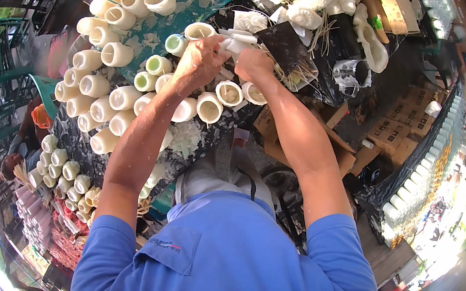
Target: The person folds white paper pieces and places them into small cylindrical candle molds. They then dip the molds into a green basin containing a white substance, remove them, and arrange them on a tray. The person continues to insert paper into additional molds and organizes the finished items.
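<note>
My left hand [202, 61] and my right hand [255, 65] are close together over the far part of the black-covered table. The fingers of both are curled closed beside a small pile of white wax sticks [240, 37]. Whatever lies in either grip is hidden or too small to name. Just beyond my left hand sits a round, hollow white candle [200, 31]. Left of that hand are pale green candles [159, 65]. Below my hands stand more hollow candles [229, 93] with thin wicks. Near my right hand are a dark square plate [284, 41] and a bundle of loose wicks [297, 76].
Many white candles [116, 54] cover the left side, some on a green board [208, 0] with wax scraps. Crumpled white material [305, 16] and a clear plastic cup [351, 77] lie at the far right. Cardboard boxes [400, 128] and a long row of white candles [419, 177] stand farther right.
</note>
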`<state>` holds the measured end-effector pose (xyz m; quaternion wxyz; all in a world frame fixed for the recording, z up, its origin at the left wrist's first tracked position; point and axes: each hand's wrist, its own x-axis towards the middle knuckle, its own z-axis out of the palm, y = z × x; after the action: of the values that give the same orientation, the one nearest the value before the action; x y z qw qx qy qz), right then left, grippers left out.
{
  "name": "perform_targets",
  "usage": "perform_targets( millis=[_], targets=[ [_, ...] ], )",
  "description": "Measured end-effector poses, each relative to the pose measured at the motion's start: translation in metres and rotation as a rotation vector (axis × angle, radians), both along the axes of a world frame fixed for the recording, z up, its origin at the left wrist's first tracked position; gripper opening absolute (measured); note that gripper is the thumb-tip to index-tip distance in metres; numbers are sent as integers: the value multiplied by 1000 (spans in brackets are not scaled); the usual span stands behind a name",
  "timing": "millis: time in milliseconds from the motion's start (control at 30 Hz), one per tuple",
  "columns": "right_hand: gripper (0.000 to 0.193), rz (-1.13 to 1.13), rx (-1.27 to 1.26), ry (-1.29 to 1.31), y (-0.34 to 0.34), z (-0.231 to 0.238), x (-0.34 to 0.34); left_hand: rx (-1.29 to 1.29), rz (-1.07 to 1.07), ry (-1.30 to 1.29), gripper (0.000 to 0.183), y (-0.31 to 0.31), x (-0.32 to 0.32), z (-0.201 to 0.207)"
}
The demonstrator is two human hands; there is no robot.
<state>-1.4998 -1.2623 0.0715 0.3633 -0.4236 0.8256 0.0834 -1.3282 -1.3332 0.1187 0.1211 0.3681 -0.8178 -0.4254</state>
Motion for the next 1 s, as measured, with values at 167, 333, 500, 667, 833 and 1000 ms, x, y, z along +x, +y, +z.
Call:
perform_targets(
  millis=[167, 333, 500, 667, 833, 1000],
  targets=[
    [31, 0, -100, -270, 7, 30, -43, 208, 52, -34, 41, 4, 7, -4],
    [21, -328, -245, -1048, 54, 63, -57, 933, 171, 353, 45, 13, -8, -12],
    [27, -615, -311, -1338, 72, 58, -41, 993, 121, 372, 36, 10, -18, -10],
    [36, -844, -373, -1614, 77, 52, -31, 939, 136, 271, 36, -4, -24, -13],
    [47, -890, -379, -1785, 77, 56, -22, 799, 91, 256, 35, 0, -24, -16],
    [44, -992, -486, -1775, 76, 66, -10, 898, 146, 303, 35, 6, -23, -4]
  ],
)
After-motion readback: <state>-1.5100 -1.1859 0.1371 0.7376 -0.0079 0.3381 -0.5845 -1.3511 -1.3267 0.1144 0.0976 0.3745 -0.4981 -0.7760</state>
